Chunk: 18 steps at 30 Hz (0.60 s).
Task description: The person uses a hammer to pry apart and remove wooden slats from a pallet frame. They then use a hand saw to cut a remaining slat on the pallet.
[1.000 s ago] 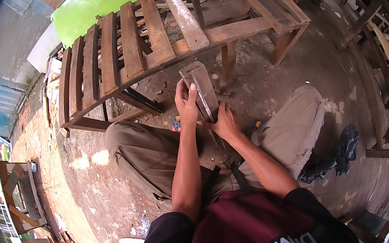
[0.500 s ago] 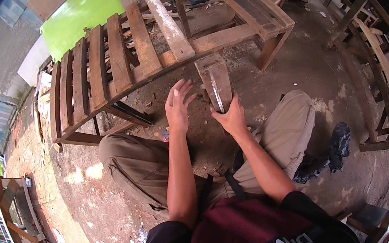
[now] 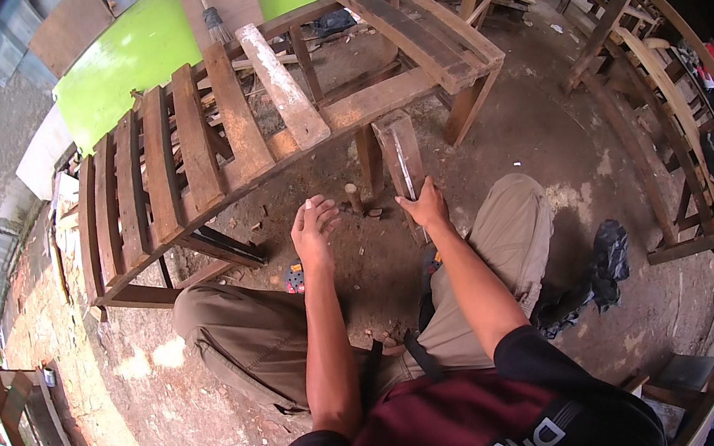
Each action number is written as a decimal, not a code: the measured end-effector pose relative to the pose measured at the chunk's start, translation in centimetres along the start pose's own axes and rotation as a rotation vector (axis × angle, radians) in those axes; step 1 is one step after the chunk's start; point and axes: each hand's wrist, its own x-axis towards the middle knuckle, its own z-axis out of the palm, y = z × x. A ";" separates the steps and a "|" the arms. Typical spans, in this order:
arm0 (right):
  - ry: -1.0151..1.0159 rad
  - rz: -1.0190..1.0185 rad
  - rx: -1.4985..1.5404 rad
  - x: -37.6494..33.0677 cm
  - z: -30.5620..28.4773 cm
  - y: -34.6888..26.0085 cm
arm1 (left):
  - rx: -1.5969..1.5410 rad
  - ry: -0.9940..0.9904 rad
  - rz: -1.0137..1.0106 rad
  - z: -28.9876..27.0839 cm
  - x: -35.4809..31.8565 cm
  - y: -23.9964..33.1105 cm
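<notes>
A short brown wooden board (image 3: 401, 148) with a whitish streak down its face stands tilted in front of the bench. My right hand (image 3: 428, 206) is closed on its right side near the lower end, thumb across the face. To the left, my left hand (image 3: 313, 224) is held up with its fingers apart and nothing in it. Beyond both hands is a slatted wooden bench (image 3: 244, 134), which has a gap between its slats. One slat (image 3: 283, 87) is smeared with white. A small round wooden stub (image 3: 353, 196) stands on the ground between my hands.
Wooden furniture frames (image 3: 666, 116) crowd the right side. Crumpled black plastic (image 3: 609, 265) lies beside my right knee. A green panel (image 3: 133, 58) and a broom (image 3: 213, 20) are behind the bench. Another wooden frame (image 3: 34, 423) stands at the far left.
The view has swung, shifting the bench leftward in the picture. My right hand and the board have moved right relative to the bench, exposing a bench leg. My left hand is farther from the board.
</notes>
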 end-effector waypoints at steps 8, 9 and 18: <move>0.701 -0.624 0.313 -1.2 -8.2 -7.4 | 0.013 0.029 -0.031 -0.7 0.4 -1.1; 0.765 -0.655 0.269 -0.3 -10.0 -8.6 | 0.009 0.029 -0.032 -0.9 0.5 -1.2; 0.454 -0.312 -0.374 11.9 -18.2 -12.0 | -0.008 -0.082 0.031 0.6 0.0 -0.6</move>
